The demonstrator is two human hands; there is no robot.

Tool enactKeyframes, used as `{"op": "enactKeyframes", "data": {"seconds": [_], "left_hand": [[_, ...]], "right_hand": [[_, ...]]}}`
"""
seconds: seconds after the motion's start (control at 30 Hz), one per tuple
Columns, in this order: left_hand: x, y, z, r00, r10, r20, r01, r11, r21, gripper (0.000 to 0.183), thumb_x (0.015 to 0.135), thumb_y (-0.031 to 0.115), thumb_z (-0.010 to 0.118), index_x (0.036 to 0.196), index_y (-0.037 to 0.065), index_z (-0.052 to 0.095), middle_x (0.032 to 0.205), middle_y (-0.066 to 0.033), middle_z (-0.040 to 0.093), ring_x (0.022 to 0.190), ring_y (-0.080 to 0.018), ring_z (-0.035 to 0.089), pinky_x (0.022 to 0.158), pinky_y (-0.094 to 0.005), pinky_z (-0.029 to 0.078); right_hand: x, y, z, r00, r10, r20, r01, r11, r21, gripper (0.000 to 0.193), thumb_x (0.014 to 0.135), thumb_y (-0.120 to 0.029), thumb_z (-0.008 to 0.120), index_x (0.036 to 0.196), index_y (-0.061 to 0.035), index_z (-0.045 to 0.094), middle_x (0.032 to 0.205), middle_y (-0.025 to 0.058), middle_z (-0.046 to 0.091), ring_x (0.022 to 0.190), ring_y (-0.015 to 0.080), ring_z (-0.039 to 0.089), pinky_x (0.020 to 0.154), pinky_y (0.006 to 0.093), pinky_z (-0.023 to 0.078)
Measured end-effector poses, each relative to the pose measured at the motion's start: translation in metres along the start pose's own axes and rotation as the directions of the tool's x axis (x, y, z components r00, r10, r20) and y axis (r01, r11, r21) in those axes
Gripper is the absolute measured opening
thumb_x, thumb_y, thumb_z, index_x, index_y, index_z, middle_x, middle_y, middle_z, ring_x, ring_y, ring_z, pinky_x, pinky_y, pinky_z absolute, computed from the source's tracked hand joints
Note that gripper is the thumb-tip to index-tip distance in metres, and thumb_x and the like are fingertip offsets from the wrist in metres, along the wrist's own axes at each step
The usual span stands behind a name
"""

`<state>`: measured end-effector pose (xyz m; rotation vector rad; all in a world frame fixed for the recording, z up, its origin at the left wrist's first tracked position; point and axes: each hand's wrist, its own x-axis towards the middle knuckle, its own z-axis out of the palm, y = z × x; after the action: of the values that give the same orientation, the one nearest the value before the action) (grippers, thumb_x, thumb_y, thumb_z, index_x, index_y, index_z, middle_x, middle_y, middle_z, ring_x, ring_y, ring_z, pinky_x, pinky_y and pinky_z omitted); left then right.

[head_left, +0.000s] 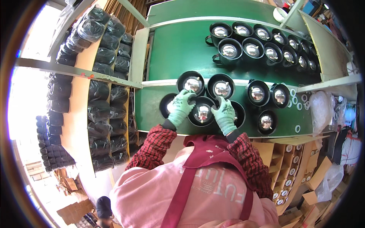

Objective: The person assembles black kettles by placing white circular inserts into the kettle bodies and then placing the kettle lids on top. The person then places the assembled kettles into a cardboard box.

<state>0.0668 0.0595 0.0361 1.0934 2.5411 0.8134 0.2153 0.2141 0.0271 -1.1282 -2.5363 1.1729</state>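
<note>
A black cup (202, 122) with a mirror-like silver dome inside stands near the bench's front edge, between my gloved hands. My left hand (181, 108), in a light green glove, bends its fingers at that cup's upper left rim; the fingertips also overlap the lower edge of a cup (180, 80) behind. Opposite, my right hand (225, 114) has its thumb at the upper right rim, fingers curled. Similar cups sit behind (231, 84), at left (163, 105) and at right (240, 118), the last two partly hidden by my hands. The domes carry small pointed tips.
Two rows of matching cups (253, 48) stand farther back on the green bench (178, 49); some show handles. Three more cups (267, 122) are to the right, near white rings (297, 129). Bagged black goods (99, 114) fill shelves at left; divided cardboard boxes (281, 163) stand below right.
</note>
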Motion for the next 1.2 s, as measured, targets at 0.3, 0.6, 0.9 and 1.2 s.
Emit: {"op": "enactKeyframes", "data": {"seconds": [0.3, 0.6, 0.9, 1.2], "left_hand": [[0.09, -0.069, -0.104, 0.964, -0.089, -0.249, 0.12, 0.986, 0.112, 0.038, 0.078, 0.014, 0.079, 0.115, 0.01, 0.072, 0.117, -0.0133, 0.063, 0.106, -0.0331, 0.065, 0.09, -0.0407, 0.053], [0.241, -0.139, -0.096, 0.957, 0.083, -0.28, -0.059, 0.994, 0.092, 0.039, 0.078, 0.018, 0.08, 0.115, 0.009, 0.072, 0.121, -0.0147, 0.063, 0.109, -0.0342, 0.063, 0.095, -0.0414, 0.051], [0.314, -0.157, -0.06, 0.994, 0.108, -0.03, -0.105, 0.991, 0.085, 0.035, 0.081, 0.018, 0.076, 0.115, 0.01, 0.07, 0.118, -0.0145, 0.064, 0.111, -0.0353, 0.062, 0.097, -0.0432, 0.051], [0.303, -0.159, -0.071, 0.998, 0.04, 0.046, -0.049, 0.976, 0.211, 0.048, 0.087, 0.028, 0.074, 0.128, 0.008, 0.06, 0.124, -0.016, 0.059, 0.115, -0.0373, 0.059, 0.097, -0.0437, 0.049]], "right_hand": [[0.158, -0.113, 0.056, 0.939, -0.328, 0.1, 0.328, 0.944, 0.022, 0.046, 0.081, -0.026, 0.075, 0.122, -0.0091, 0.061, 0.115, 0.0213, 0.062, 0.106, 0.0383, 0.062, 0.09, 0.0468, 0.051], [0.307, -0.139, 0.079, 0.921, -0.343, 0.186, 0.378, 0.902, -0.209, 0.068, 0.087, -0.038, 0.068, 0.143, -0.0066, 0.045, 0.132, 0.0229, 0.057, 0.128, 0.0351, 0.051, 0.108, 0.0426, 0.041], [0.328, -0.099, 0.084, 0.978, -0.103, 0.181, 0.115, 0.992, -0.055, 0.074, 0.094, -0.047, 0.06, 0.151, -0.006, 0.038, 0.136, 0.0288, 0.056, 0.131, 0.0399, 0.051, 0.111, 0.0444, 0.041], [0.328, -0.089, 0.064, 0.978, -0.207, -0.038, 0.207, 0.978, -0.009, 0.055, 0.09, -0.037, 0.065, 0.138, -0.0108, 0.056, 0.124, 0.0233, 0.065, 0.116, 0.0391, 0.061, 0.099, 0.0439, 0.049]]}}
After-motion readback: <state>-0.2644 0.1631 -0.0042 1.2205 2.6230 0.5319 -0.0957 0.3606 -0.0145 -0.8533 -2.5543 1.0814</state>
